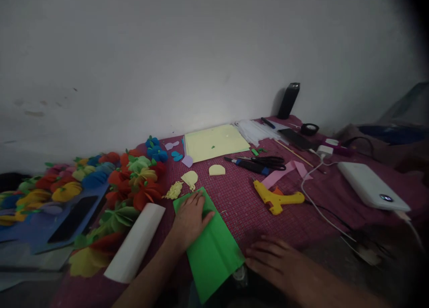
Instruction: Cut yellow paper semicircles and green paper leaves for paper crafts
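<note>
A green sheet of paper (214, 254) lies at the near edge of the cloth-covered table, with a crease along it. My left hand (190, 216) rests flat on its upper left part, fingers stretched forward and thumb out to the side. Beside the sheet's lower right corner is my right hand (271, 259), slightly blurred, its fingers extended and the fingertips at the paper's edge. Just beyond the sheet are pale yellow cut-outs (217, 170) and a small cream pile of pieces (174, 190). A rolled white paper (136, 243) lies left of my left forearm.
Colourful paper flowers (134, 174) crowd the left side. Pale yellow sheets (214, 143) lie at the back. A yellow glue gun (276, 197), scissors (268, 160), a cutter knife (250, 166), pink ribbon (281, 173) and a white power bank (372, 186) with cables lie to the right.
</note>
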Demonstrator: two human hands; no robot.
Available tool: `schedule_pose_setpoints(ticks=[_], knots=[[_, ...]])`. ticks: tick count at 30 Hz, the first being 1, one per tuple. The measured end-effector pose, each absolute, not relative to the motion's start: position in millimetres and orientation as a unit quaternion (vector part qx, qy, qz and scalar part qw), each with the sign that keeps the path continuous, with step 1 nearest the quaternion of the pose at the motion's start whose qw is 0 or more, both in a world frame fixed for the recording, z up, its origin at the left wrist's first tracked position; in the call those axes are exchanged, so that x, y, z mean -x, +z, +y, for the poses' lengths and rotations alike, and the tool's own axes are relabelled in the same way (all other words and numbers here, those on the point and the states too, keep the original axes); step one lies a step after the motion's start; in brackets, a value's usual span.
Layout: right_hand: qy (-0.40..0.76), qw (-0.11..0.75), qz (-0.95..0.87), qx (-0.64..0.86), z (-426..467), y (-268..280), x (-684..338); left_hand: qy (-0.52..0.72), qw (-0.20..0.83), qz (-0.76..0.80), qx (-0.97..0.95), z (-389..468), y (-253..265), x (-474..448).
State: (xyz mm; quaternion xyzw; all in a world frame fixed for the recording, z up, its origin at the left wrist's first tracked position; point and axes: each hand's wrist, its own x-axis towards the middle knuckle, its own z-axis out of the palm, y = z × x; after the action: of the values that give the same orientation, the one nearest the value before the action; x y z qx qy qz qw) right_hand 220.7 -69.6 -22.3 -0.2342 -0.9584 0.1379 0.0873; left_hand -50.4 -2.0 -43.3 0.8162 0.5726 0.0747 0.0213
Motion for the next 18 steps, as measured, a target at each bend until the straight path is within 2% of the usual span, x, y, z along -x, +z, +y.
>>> schedule_pose_setpoints(ticks=[3,7,9,13,16,18], knots=[[0.144,0.144,-0.932,0.299,-56,-10,-230,0.087,0.005,0.571,-0.817,-2,-41,51],[0.078,0.223,-0.887,0.397,-8,-4,-244,0.107,-0.054,0.591,-0.798,-11,-28,55],[0.04,0.209,-0.864,0.456,24,-5,-248,0.107,-0.076,0.589,-0.797,-23,-24,57],[-0.059,0.129,-0.849,0.51,81,-10,-241,0.105,-0.124,0.51,-0.845,-63,-39,52],[-0.067,0.114,-0.858,0.497,112,-17,-227,0.084,-0.158,0.385,-0.905,-89,-68,43],[-0.068,0.107,-0.857,0.5,127,-23,-219,0.076,-0.181,0.424,-0.884,-98,-85,39]])
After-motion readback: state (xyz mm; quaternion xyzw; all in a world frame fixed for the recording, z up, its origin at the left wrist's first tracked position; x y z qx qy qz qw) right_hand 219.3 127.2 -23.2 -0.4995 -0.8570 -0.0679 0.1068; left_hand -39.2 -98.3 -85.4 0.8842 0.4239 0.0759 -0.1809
